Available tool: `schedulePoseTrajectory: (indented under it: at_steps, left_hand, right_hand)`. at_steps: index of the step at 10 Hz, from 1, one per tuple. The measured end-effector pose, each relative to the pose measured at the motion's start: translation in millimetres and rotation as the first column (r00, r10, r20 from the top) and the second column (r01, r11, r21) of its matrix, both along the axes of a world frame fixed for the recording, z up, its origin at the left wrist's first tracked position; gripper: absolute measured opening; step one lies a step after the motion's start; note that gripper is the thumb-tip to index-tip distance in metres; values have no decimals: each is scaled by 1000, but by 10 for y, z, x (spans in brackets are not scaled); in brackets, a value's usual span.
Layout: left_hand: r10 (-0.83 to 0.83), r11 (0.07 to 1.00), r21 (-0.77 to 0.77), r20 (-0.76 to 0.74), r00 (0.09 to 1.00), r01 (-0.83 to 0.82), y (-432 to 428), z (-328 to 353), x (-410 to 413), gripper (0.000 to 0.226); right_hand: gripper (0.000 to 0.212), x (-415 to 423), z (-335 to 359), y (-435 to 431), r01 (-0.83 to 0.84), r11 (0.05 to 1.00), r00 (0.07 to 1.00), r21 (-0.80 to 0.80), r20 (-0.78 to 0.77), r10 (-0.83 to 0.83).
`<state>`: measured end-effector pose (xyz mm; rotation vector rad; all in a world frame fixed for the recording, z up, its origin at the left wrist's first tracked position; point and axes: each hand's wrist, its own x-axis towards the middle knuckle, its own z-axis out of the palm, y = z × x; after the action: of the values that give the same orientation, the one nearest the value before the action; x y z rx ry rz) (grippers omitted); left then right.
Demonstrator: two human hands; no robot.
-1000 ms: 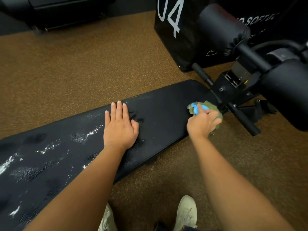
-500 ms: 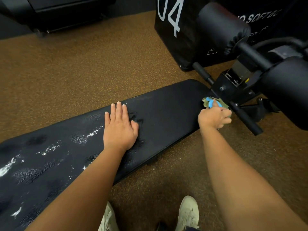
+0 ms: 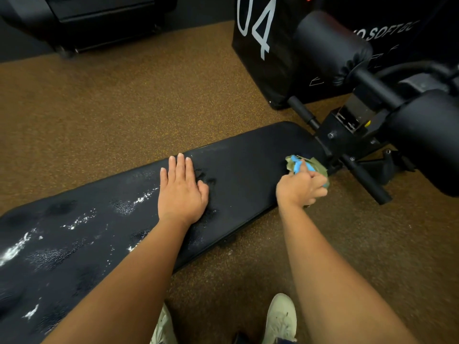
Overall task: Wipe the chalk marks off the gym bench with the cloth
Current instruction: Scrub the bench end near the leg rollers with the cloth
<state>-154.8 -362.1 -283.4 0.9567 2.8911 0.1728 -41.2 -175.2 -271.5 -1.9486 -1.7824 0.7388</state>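
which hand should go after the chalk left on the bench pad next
Right, probably. The right hand grips the cloth at the clean end of the bench pad; the left hand lies flat and bare on it beside the chalk marks, nearer but clothless.

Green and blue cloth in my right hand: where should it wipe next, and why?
Probably drag the green and blue cloth with the right hand leftward along the black padded bench toward the white chalk marks; the end under it looks clean.
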Motion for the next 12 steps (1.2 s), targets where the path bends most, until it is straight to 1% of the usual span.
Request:
schedulePoseTrajectory:
  at_steps: [1, 2, 3, 4, 5, 6, 7, 8, 9, 10, 11, 12]
  left_hand:
    - [2, 1000, 3, -3, 1000, -2, 7, -1, 1, 72]
    - [3, 1000, 8, -2, 1000, -3, -5, 1, -2, 72]
    - [-10, 1000, -1, -1, 1000, 10, -7, 4, -7, 71]
    - [-13, 1000, -1, 0, 1000, 13, -6, -3, -9, 70]
    - [-5, 1000, 16, -6, 1000, 5, -4, 2, -1, 71]
    - [-1, 1000, 3, -9, 1000, 2, 4, 2, -6, 71]
    - [-1, 1000, 1, -11, 1000, 1, 2, 0, -7, 71]
    - [-3, 1000, -1, -12, 1000, 3, 4, -1, -6, 71]
    - [-3, 1000, 4, -16, 1000, 3, 8, -7, -12, 71]
    - [-1, 1000, 4, -25, 1000, 1, 7, -24, -14, 71]
    - [-3, 1000, 2, -20, 1000, 3, 11, -33, -23, 72]
    - [1, 1000, 2, -21, 1000, -1, 10, -32, -20, 74]
  right_hand:
    - [49, 9, -41, -375, -115, 992, 993, 49, 21, 114]
    - [56, 123, -157, -773, -302, 946, 953, 121, 23, 302]
    - [44, 137, -126, -399, -219, 970, 975, 109, -11, 222]
    - [45, 65, 18, 62, -76, 997, 997, 1, 23, 76]
    - [47, 19, 36, -113, -67, 998, 997, 5, 33, 67]
    - [53, 111, -124, -548, -261, 959, 965, 110, 37, 258]
    - [53, 160, -173, -384, -236, 961, 971, 145, 11, 237]
    - [51, 87, -80, 156, -62, 995, 998, 80, 18, 61]
    - [54, 25, 0, 581, 3, 1000, 993, 17, 117, -5]
    - [49, -16, 6, 793, -19, 1000, 980, 3, 199, 18]
    - [42, -38, 7, 934, -83, 996, 964, -13, 251, 83]
    - [41, -80, 52, 1091, -136, 990, 953, -33, 270, 140]
